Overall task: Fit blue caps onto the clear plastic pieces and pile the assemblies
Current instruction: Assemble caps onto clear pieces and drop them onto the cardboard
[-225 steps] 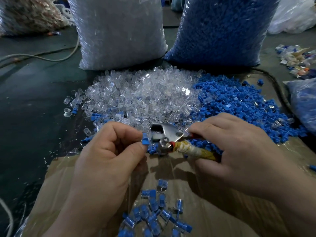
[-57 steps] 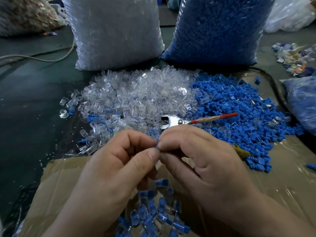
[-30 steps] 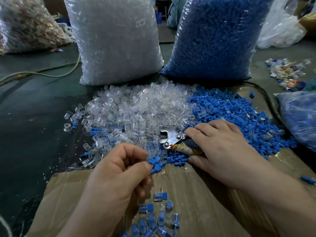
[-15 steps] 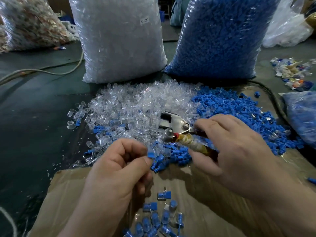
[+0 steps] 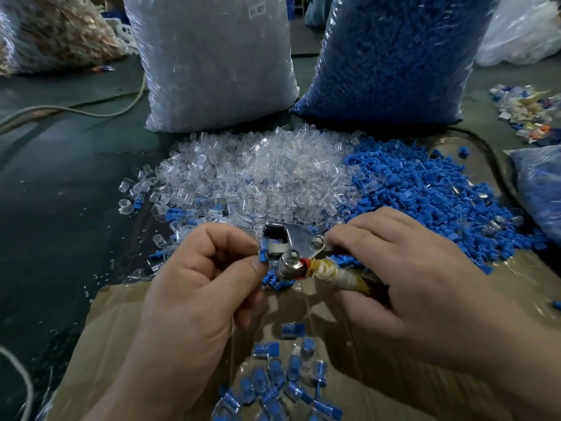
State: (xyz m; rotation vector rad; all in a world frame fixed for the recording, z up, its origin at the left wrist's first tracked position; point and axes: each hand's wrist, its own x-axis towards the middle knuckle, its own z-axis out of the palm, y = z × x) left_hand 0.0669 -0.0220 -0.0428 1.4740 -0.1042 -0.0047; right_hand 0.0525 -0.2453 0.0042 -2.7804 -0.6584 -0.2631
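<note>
My left hand (image 5: 206,284) pinches a small capped piece (image 5: 263,252), blue cap on clear plastic, between thumb and forefinger and holds it in the jaws of metal pliers (image 5: 291,247). My right hand (image 5: 406,275) grips the pliers' tape-wrapped handles (image 5: 337,273). Behind lie a heap of clear plastic pieces (image 5: 258,174) and, to its right, a heap of blue caps (image 5: 425,189). A pile of finished assemblies (image 5: 282,387) sits on the cardboard (image 5: 127,335) close to me.
A big bag of clear pieces (image 5: 212,62) and a big bag of blue caps (image 5: 388,56) stand upright at the back. A smaller blue-filled bag (image 5: 540,189) lies at the right edge, scraps (image 5: 528,113) beyond it. A cable (image 5: 76,109) runs across the dark floor on the left.
My right hand picked the pliers up from the heap and brought their jaws to the piece in my left hand. My left hand kept pinching the piece and barely moved.
</note>
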